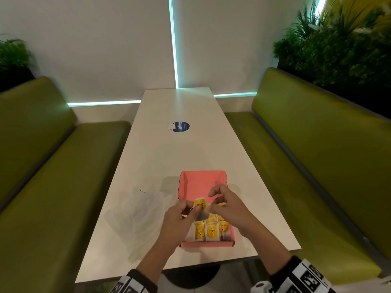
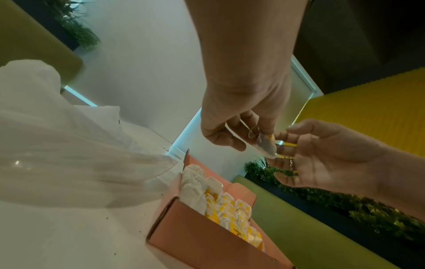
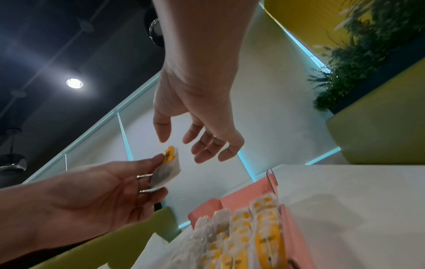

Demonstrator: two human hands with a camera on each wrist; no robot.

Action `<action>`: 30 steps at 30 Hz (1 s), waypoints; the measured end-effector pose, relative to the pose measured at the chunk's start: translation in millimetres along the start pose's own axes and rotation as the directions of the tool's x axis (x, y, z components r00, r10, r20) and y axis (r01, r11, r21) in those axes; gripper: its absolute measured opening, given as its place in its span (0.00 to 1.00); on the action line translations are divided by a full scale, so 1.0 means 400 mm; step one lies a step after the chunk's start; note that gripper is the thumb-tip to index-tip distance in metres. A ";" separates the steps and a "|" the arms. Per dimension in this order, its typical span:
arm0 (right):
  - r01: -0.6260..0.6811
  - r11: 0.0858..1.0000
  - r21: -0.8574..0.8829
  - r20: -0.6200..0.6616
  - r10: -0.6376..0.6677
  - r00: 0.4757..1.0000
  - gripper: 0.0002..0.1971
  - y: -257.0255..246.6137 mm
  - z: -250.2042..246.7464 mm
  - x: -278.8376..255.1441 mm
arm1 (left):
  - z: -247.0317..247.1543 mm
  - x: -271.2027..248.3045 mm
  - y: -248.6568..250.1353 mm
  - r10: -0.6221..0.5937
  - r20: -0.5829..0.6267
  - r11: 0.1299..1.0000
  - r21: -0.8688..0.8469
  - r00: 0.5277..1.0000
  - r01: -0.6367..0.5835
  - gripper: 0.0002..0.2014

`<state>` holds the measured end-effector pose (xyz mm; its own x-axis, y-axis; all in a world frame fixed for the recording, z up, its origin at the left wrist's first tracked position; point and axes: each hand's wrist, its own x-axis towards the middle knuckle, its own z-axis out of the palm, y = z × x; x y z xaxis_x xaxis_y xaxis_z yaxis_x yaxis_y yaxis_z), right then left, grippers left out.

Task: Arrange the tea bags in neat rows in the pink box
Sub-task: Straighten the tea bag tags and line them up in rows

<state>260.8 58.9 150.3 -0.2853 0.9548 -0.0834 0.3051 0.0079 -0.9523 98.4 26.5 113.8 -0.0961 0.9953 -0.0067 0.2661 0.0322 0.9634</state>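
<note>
- Now the left hand (image 1: 179,214) holds one tea bag (image 1: 200,209) up in the air, over the middle of the pink box (image 1: 191,178).
- Its thumb and fingers are curled and pinch the tea bag near the yellow tag (image 1: 200,204), at the bag's 12 o'clock end. The dark, full part hangs down toward 6 o'clock.
- The right hand (image 1: 224,205) is just beside it, at 3 o'clock from the bag. In the right wrist view its fingers (image 3: 207,145) are apart and loose and do not clamp on anything. In the head view the fingertips look very near the tag, so I cannot be sure if they touch it.
- The tea bag looks very light and soft. It is thin paper with loose tea inside, so I think it can bend, crumple or tear if squeezed hard.
- It also has a thin string (image 2: 251,130), which could catch on a finger or another bag.
- A good place to hold it, I think, is the top edge or the tag, with a gentle pinch, not the full belly.
- More tea bags in rows (image 1: 211,230) already fill the end of the box at 6 o'clock. The end at 12 o'clock is bare pink.
- A clear plastic bag (image 1: 139,210) lies on the white table (image 1: 179,153), at 9 o'clock from the box.
</note>
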 end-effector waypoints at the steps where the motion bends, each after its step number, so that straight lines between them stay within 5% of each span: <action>1: 0.027 0.999 -0.041 0.028 -0.026 0.999 0.13 -0.007 -0.009 0.002 | 0.000 0.000 0.000 0.028 0.006 0.998 0.054 1.000 -0.028 0.06; 6: 0.189 0.899 -0.396 0.168 -0.131 0.977 0.05 -0.028 -0.033 0.014 | -0.002 -0.007 0.006 0.130 0.042 0.971 0.198 0.991 -0.136 0.03; 10: 0.239 0.866 -0.440 0.281 -0.120 0.952 0.09 -0.042 -0.043 0.016 | 0.000 -0.011 0.005 0.137 0.036 0.968 0.209 0.990 -0.142 0.05; 13: 0.241 0.860 -0.450 0.293 -0.113 0.949 0.13 -0.053 -0.053 0.022 | -0.002 -0.012 0.000 0.145 0.008 0.978 0.149 0.989 -0.145 0.17; 15: 0.171 0.865 -0.472 0.004 -0.191 0.982 0.15 -0.042 -0.058 0.044 | -0.006 -0.011 -0.003 0.138 0.003 0.983 0.120 0.990 -0.137 0.29; 17: 0.052 0.883 -0.466 -0.423 -0.274 0.864 0.11 -0.046 -0.064 0.050 | -0.006 -0.010 0.002 0.129 -0.017 0.989 0.075 0.992 -0.127 0.32; 18: 0.040 0.877 -0.479 -0.455 -0.287 0.843 0.08 -0.048 -0.065 0.047 | -0.005 -0.009 0.004 0.130 -0.036 0.991 0.047 0.991 -0.128 0.30; 20: 0.183 0.829 -0.529 -0.051 -0.246 0.968 0.03 -0.042 -0.059 0.040 | -0.006 -0.008 0.009 0.145 -0.074 0.989 0.001 0.987 -0.145 0.27; 21: 0.248 0.796 -0.552 0.205 -0.159 0.966 0.04 -0.042 -0.048 0.029 | -0.007 -0.007 0.010 0.155 -0.088 0.988 -0.012 0.984 -0.157 0.24; 22: 0.279 0.780 -0.560 0.307 -0.118 0.944 0.07 -0.043 -0.035 0.020 | -0.008 -0.005 0.011 0.166 -0.096 0.986 -0.020 0.982 -0.168 0.21; 25: 0.134 0.812 -0.567 -0.125 -0.246 0.961 0.10 -0.036 -0.042 0.036 | -0.009 -0.004 0.012 0.192 -0.091 0.980 -0.027 0.977 -0.195 0.14; 26: 0.129 0.800 -0.586 -0.149 -0.264 0.953 0.09 -0.039 -0.045 0.034 | -0.008 -0.005 0.013 0.201 -0.088 0.979 -0.020 0.976 -0.204 0.14; 28: 0.285 0.723 -0.630 0.200 -0.203 0.959 0.07 -0.040 -0.045 0.030 | -0.006 -0.007 0.010 0.213 -0.069 0.977 0.001 0.975 -0.213 0.14; 29: 0.348 0.712 -0.610 0.368 -0.134 0.920 0.05 -0.041 -0.042 0.024 | -0.005 -0.007 0.009 0.212 -0.052 0.977 0.008 0.976 -0.211 0.15; 30: 0.367 0.725 -0.583 0.421 -0.116 0.899 0.03 -0.043 -0.038 0.018 | -0.003 -0.008 0.009 0.209 -0.032 0.978 0.007 0.977 -0.209 0.16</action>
<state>267.4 70.2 170.6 -0.6748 0.7327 -0.0880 0.6463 0.5292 -0.5498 98.5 23.4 117.6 -0.0687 0.9767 0.2033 0.2866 -0.1758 0.9418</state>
